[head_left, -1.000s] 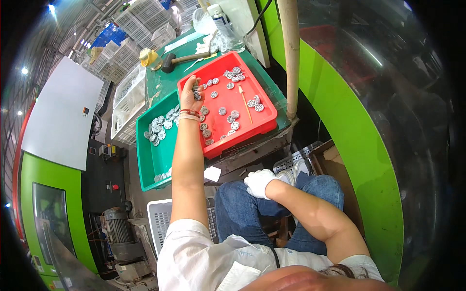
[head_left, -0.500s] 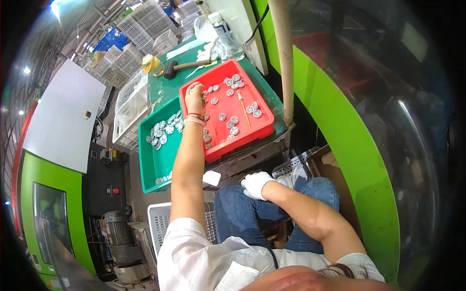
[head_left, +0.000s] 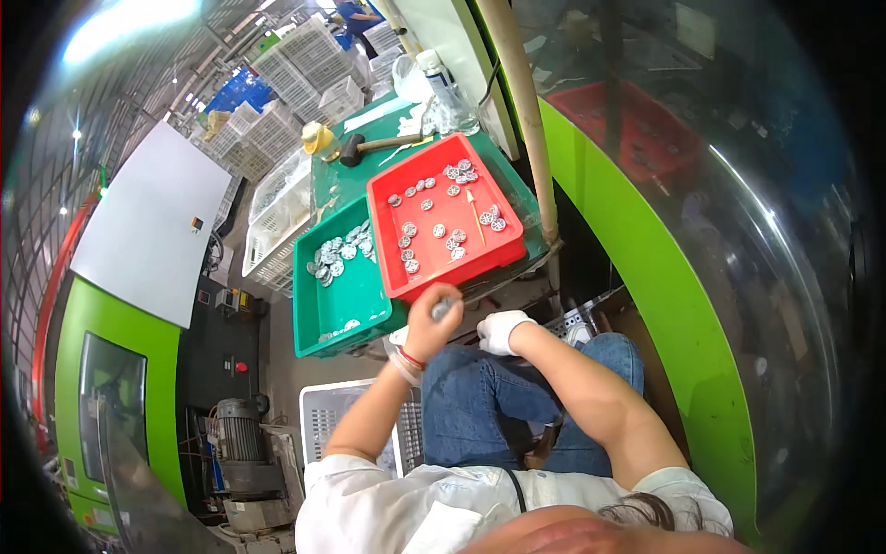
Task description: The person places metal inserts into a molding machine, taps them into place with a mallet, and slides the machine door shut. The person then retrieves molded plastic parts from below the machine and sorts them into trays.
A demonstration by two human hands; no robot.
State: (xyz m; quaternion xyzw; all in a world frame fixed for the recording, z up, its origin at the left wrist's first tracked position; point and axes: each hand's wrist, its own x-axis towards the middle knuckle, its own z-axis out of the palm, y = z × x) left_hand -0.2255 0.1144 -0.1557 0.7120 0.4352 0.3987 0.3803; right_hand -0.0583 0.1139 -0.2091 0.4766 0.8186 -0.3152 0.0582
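Just in front of the red tray (head_left: 438, 273), my bare left hand (head_left: 430, 331) is closed on a round grey metal piece (head_left: 443, 308). My right hand (head_left: 503, 332), in a white glove, is curled beside it above my knees; its fingertips are hidden, so what it holds, if anything, does not show. Similar grey wheel-like pieces (head_left: 439, 231) lie scattered in the red tray around a thin pointed stick (head_left: 475, 214). More pieces (head_left: 330, 258) are heaped at the far end of the green tray (head_left: 318, 319), with a few along its near end.
Behind the trays, a mallet (head_left: 383, 144), a yellow-topped jar (head_left: 318, 140) and a bottle (head_left: 432, 66) stand or lie on the green table (head_left: 369, 171). A pole (head_left: 526, 111) rises at its right edge. A white crate (head_left: 323, 406) is below my left arm.
My left hand has drawn back from the red tray toward my lap, with a grey piece now visible in its fingers. My right hand stays near my knees. The view has shifted slightly.
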